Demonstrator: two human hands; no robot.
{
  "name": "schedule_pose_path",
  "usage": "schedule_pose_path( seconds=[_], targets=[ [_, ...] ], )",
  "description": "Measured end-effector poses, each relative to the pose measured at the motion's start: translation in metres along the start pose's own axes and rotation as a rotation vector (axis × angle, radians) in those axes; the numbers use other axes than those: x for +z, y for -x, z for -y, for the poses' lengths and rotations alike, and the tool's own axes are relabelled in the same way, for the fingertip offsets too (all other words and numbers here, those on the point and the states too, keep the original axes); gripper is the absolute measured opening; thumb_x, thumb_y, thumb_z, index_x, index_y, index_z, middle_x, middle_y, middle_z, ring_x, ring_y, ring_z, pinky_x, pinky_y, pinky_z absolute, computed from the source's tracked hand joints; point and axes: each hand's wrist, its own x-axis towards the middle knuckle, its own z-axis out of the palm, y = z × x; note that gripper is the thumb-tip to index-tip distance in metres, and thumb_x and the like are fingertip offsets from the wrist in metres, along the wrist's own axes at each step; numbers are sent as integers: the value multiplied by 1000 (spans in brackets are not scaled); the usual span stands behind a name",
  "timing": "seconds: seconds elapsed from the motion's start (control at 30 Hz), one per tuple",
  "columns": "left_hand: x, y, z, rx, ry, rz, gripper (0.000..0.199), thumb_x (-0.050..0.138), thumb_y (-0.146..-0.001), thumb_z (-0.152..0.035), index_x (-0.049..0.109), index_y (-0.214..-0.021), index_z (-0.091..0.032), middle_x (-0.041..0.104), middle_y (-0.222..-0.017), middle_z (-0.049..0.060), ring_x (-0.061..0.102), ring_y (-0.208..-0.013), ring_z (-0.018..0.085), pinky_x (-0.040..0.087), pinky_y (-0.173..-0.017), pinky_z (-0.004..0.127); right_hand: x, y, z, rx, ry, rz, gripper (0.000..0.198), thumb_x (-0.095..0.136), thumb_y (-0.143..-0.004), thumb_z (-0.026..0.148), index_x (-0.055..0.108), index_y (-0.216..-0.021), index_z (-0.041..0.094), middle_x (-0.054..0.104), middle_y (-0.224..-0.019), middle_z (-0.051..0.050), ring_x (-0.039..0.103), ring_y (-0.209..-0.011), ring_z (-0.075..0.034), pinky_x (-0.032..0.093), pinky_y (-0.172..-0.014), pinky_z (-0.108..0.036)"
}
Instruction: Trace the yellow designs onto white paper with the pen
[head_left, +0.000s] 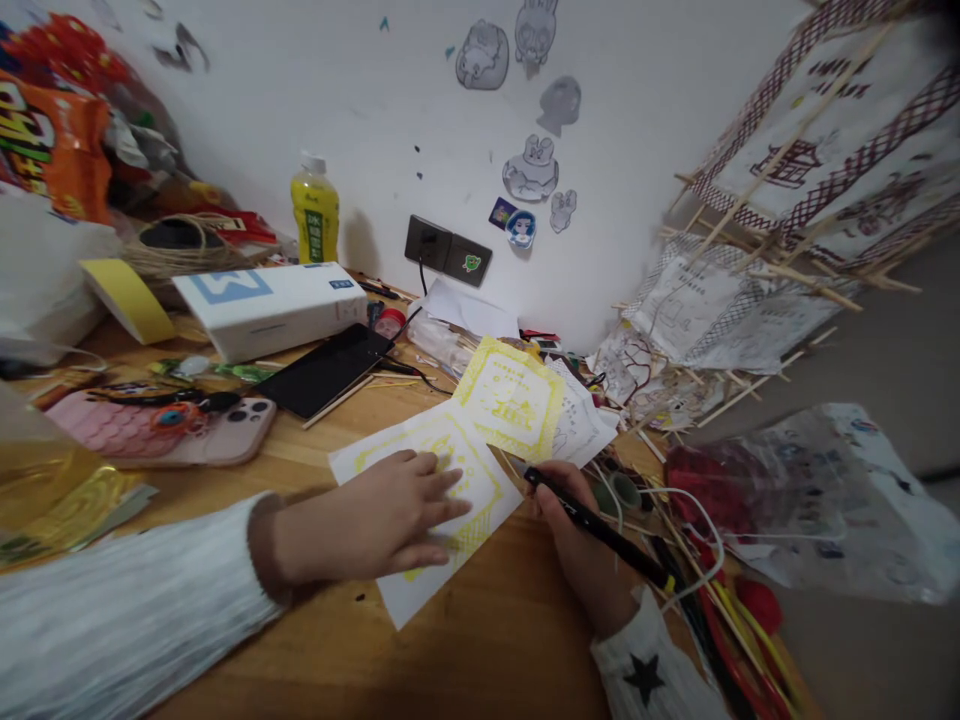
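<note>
The person's left hand [367,515] lies flat, fingers spread, across a white sheet with yellow drawing [484,480] at the centre of the frame, on the wooden desk [495,640]. Just right of it and apart from it, the right hand [586,565] is closed around a black craft knife [615,545], its tip pointing up and left over the sheet's right edge. Above that edge sits a second yellow-patterned paper [517,392]. Over at centre left I see a black phone [330,370] and, lower, a pink-cased phone [244,430]. A yellow drink bottle [315,215] stands upright behind a white box [281,310], upper left. Stick-framed paper panels [795,150] fill the upper right.
</note>
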Motion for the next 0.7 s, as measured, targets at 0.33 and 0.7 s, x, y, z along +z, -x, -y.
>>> schedule_pose_path(
  seconds=[0.33, 0.7],
  targets=[
    [-4, -1, -12, -76, -135, 84, 42, 67, -84, -48, 65, -113, -18, 64, -99, 10, 58, -86, 29, 47, -77, 42, 0, -2, 3, -71, 132, 28, 21, 60, -85, 25, 67, -105, 23, 70, -103, -5, 66, -96, -21, 53, -86, -35],
    [21, 3, -22, -126, -121, 60, 62, 52, -93, -49, 50, -136, -5, 49, -141, 22, 45, -128, 39, 38, -102, 51, 13, 13, 21, 50, 264, 198, 13, 54, -84, 30, 64, -81, 23, 70, -79, -2, 66, -77, -19, 55, -76, -34]
  ],
)
